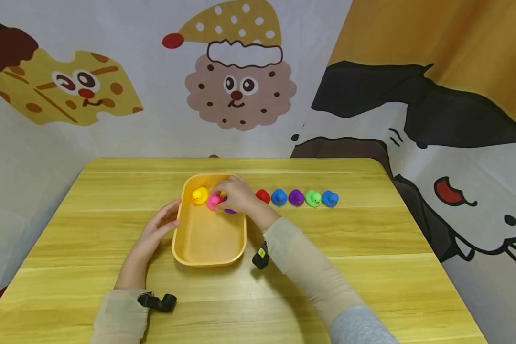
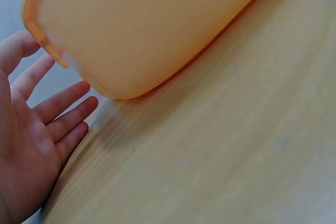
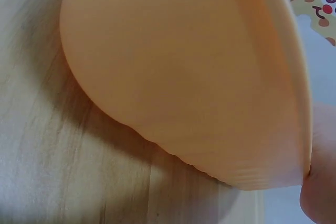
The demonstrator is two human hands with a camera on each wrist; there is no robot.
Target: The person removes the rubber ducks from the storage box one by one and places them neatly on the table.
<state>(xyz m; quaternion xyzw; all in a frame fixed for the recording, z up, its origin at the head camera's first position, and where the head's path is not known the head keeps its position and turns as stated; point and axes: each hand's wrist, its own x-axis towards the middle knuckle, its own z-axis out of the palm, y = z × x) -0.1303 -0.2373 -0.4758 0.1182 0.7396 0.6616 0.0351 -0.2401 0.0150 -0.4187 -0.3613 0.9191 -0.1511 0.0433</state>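
A yellow-orange plastic tray (image 1: 209, 263) stands on the table, and a yellow toy duck (image 1: 199, 196), a pink toy duck (image 1: 213, 202) and a purple toy duck (image 1: 230, 211) are at its far end. My right hand (image 1: 236, 195) reaches over the tray's right rim, thumb and forefinger pinching the pink duck. It partly covers the purple duck. In the right wrist view, the tray wall (image 3: 178, 77) hides most of that hand. My left hand (image 1: 156, 227) is at the tray's left side, its spread fingers (image 2: 68, 100) near or touching the rim.
Right of the tray, a row holds a red duck (image 1: 263, 196), a blue duck (image 1: 279, 197), a purple duck (image 1: 296, 198), a green duck (image 1: 313, 198) and another blue duck (image 1: 330, 198). A printed cloth (image 1: 155, 138) hangs behind the table (image 1: 370, 267).
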